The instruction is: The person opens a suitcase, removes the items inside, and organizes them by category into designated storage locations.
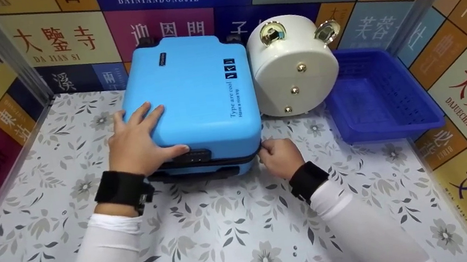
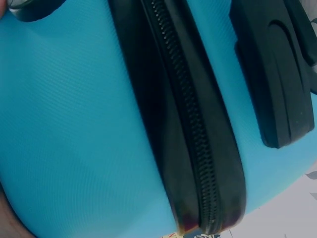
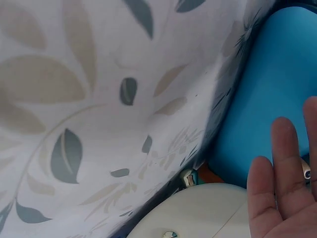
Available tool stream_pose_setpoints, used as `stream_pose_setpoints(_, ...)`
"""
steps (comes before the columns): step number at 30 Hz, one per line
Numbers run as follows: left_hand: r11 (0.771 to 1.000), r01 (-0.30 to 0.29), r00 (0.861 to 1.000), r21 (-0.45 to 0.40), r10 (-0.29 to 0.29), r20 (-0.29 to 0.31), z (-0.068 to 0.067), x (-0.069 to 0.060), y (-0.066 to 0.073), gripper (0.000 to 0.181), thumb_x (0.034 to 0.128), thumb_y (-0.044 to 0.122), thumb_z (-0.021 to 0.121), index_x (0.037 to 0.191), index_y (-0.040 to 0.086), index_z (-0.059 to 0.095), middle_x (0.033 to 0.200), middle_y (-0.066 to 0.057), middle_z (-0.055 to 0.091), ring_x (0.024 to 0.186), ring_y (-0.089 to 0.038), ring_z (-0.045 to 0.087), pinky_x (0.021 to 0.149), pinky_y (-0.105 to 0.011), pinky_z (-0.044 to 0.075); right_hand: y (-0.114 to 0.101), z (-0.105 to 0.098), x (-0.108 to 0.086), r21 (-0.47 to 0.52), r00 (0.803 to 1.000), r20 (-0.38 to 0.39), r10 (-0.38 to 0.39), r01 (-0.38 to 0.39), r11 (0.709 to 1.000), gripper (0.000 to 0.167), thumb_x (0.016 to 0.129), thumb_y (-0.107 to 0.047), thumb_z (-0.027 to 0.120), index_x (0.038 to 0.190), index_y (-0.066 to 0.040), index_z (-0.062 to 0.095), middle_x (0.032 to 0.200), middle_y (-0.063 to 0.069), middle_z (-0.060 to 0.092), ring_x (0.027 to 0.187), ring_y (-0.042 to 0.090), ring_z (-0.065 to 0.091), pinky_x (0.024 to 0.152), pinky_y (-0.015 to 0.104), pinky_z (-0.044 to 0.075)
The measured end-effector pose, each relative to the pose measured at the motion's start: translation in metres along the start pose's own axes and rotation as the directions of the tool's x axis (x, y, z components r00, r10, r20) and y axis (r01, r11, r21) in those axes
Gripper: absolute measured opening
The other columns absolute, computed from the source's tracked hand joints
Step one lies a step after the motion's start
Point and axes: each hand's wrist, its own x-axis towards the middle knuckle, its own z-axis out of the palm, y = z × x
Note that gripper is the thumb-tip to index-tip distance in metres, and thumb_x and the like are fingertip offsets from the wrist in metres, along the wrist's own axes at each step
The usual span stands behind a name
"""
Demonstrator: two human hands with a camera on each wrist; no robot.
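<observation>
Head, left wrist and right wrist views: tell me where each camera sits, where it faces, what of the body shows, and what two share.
Head: worn on the head, facing forward and down at the blue suitcase; left hand, right hand and sleeves show.
Left wrist: on that wrist, close on the suitcase's zipper; only slivers of skin show.
Right wrist: on that wrist, facing flowered covering, cream case and suitcase; fingers show.
Shared: head and right wrist both show the cream case.
</observation>
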Motion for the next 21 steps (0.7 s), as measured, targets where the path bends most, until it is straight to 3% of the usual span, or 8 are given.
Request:
stream_pose_setpoints(16,1.000,0.009,1.000,0.027,-0.009,0.009,-0.002,-0.008,0.004,0.111,0.0731,0.080,0.078,0.165,0.033,0.037,0.175,-0.002,0.028,0.157,-0.057,0.014,0.103,-0.091,0.028,-0.007,-0.002,0.006,-0.051,0.999,0.032,0.045,-0.043,0.998,0.033,0.098,-0.011,0.054,0.066,-0.011,0.064,0.066,0.004,0.072,0.054,0.014,0.056,0.053,0.030,0.042)
stream_pose_setpoints(21,0.999,0.033,0.999,0.042,-0.031,-0.035,0.002,-0.015,0.010,0.111,0.0722,0.082,0.077,0.164,0.031,0.040,0.174,-0.005,0.031,0.155,-0.062,0.014,0.103,-0.091,0.028,-0.005,-0.007,0.009,-0.059,0.994,0.064,0.086,-0.082,0.995,0.033,0.099,-0.014,0.053,0.069,-0.009,0.067,0.068,0.002,0.072,0.054,0.013,0.057,0.050,0.029,0.044)
